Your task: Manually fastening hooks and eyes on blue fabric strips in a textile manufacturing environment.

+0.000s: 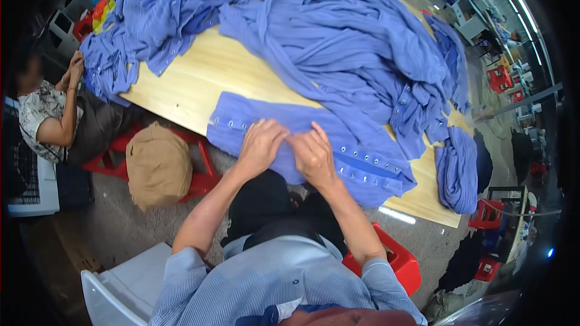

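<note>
A blue-violet garment [356,136] with a row of small round metal-looking fasteners lies across the near table edge, partly hanging over my lap. My left hand [261,146] is closed in a pinch on its fastener strip. Close beside it, my right hand [313,156] pinches the same strip, with one finger raised. The fingertips of both hands nearly meet, and they hide the exact spot they grip. To the right, the strip lies in two rows with a darker blue gap between them.
A large heap of similar blue garments [338,30] covers the wooden table [175,87]. A folded blue bundle [456,169] lies at the right edge. Left of me are a stool with a tan cloth cover [158,166] and a seated person [51,108] handling blue cloth. A red stool [399,259] stands at my right.
</note>
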Tool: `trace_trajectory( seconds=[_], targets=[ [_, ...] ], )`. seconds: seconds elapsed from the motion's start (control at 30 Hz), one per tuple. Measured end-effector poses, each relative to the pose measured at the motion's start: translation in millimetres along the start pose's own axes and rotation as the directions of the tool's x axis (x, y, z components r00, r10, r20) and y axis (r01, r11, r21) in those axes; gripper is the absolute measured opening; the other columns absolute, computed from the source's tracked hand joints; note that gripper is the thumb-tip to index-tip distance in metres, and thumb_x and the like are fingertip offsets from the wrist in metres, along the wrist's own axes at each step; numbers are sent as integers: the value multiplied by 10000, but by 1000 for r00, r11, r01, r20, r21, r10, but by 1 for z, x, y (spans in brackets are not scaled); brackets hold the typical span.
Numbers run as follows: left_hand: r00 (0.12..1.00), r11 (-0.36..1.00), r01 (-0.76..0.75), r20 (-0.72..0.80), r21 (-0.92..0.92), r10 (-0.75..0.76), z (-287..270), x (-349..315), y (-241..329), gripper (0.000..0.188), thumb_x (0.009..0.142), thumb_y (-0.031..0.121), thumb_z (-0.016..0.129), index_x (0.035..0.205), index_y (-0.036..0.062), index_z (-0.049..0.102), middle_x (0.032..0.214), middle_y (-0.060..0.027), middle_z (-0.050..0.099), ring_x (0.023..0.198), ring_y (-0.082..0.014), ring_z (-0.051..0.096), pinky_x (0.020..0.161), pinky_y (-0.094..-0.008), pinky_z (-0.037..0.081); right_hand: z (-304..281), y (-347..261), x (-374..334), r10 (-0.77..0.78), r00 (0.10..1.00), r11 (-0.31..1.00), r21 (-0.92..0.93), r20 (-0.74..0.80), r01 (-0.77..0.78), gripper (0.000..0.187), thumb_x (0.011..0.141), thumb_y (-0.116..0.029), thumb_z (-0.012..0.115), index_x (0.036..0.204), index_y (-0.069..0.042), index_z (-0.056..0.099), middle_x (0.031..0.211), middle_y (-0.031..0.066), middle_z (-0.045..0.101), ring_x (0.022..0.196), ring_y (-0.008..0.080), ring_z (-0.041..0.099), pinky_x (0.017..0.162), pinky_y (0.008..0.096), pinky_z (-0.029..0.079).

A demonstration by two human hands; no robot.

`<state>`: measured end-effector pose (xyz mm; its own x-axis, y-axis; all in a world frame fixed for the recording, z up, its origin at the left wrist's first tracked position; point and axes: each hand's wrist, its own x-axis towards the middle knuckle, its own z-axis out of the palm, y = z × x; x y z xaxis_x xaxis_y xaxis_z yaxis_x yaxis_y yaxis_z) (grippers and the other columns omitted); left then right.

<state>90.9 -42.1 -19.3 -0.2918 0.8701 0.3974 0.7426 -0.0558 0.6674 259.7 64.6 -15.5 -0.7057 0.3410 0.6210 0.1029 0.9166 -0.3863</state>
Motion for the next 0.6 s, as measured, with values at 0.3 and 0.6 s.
trace_trajectory(
  seconds=[0.3,0.6],
  targets=[
    [1000,1000,-16,1,-14,16,-8,-1,1,63,994,63,718,1024,29,761,1007,-139,706,976,-378,646,857,-481,486,0,-3,9,121,992,989,85,-24,-118,147,907,-42,835,1042,-80,790,953,64,727,938,287,723,1111,544,537],
    [970,984,-169,187,59,156,-18,-6,-4,220,996,123,748,1212,85,766,1110,-144,690,1031,-381,635,917,-496,474,-12,6,2,-213,977,973,-82,20,214,232,839,-70,739,1065,-21,752,1019,106,738,966,307,733,1041,520,586]
  ],
)
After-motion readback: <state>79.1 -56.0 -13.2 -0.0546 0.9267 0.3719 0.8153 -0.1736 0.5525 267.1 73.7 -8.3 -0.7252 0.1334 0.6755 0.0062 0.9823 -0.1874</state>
